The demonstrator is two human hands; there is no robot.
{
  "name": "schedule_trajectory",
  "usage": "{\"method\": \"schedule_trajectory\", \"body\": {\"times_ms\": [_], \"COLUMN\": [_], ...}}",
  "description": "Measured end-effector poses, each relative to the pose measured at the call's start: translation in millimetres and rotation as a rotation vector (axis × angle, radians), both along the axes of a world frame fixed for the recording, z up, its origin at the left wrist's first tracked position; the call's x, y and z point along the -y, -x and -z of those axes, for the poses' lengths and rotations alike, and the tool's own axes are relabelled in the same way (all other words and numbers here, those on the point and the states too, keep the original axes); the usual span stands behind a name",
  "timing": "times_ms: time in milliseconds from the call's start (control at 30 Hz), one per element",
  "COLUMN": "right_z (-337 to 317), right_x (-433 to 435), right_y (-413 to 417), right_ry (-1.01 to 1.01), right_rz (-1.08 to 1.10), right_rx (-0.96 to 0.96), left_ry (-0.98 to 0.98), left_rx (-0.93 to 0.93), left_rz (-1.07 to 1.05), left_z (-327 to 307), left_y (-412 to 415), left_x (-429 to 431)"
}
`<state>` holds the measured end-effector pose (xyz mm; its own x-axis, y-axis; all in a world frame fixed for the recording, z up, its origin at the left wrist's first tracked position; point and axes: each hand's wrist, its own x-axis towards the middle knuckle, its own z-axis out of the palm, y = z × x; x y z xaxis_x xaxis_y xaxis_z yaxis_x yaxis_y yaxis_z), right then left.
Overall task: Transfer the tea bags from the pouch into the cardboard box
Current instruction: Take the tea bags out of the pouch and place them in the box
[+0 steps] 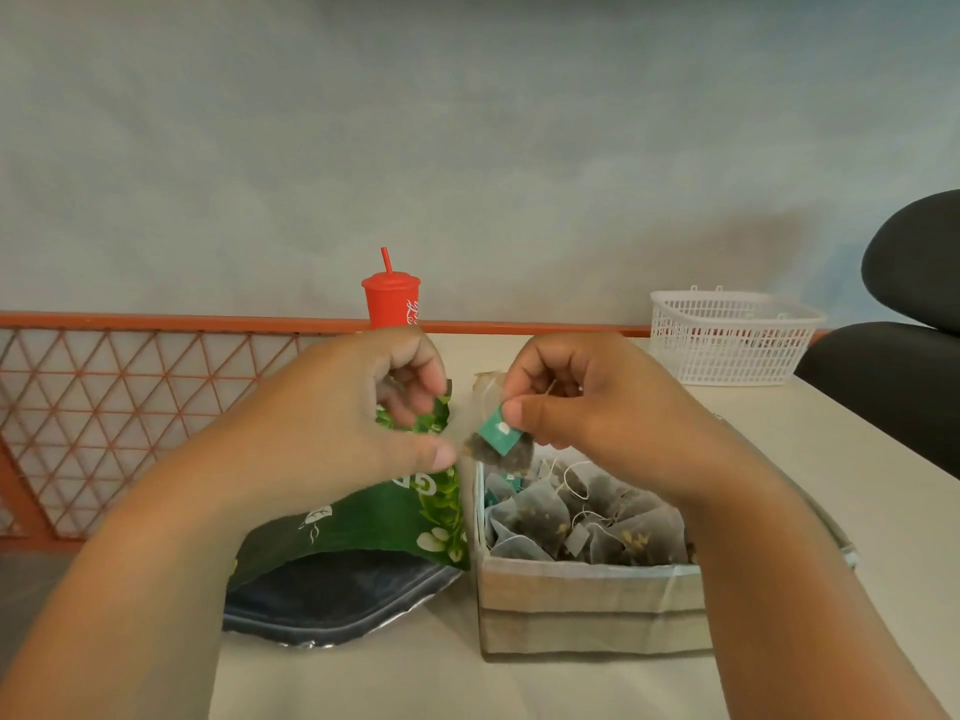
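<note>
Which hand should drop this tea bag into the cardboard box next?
Right. The right hand already pinches the tea bag by its tag, just above the far-left corner of the cardboard box. The left hand grips the pouch beside it.

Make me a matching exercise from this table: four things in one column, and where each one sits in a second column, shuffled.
Things
1. pouch
2. red cup
3. white basket
4. tea bag with teal tag

Places
A. far right corner of the table
B. pinched in the right hand, above the cardboard box
C. just left of the cardboard box
D. far edge, by the orange rail

Pairs: 1-C, 2-D, 3-A, 4-B
</note>
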<state>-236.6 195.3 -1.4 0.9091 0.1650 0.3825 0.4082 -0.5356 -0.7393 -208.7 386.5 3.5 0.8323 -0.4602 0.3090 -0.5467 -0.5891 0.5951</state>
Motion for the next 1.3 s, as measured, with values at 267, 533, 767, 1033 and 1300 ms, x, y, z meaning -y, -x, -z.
{"method": "schedule_trajectory", "body": {"times_ms": [267, 533, 767, 1033, 1300], "right_z": [12, 17, 5, 9, 18], "right_x": [23, 27, 17, -38, -38], "right_y": [-4, -8, -1, 4, -8], "right_ry": [0.505, 0.686, 0.450, 0.439, 0.431], "right_rz": [0.150, 0.203, 0.120, -0.057, 0.056], "right_rx": [-0.303, -0.445, -0.169, 0.035, 0.108], "left_ry": [-0.822, -1.004, -0.502, 0.024, 0.139], "left_rx": [-0.234, -0.240, 0.142, 0.476, 0.567], "left_rz": [-0.197, -0.275, -0.285, -0.234, -0.148], "left_z": [22, 36, 21, 6, -8], "left_y": [-15, -21, -22, -20, -2], "left_x": [-1, 9, -6, -11, -9]}}
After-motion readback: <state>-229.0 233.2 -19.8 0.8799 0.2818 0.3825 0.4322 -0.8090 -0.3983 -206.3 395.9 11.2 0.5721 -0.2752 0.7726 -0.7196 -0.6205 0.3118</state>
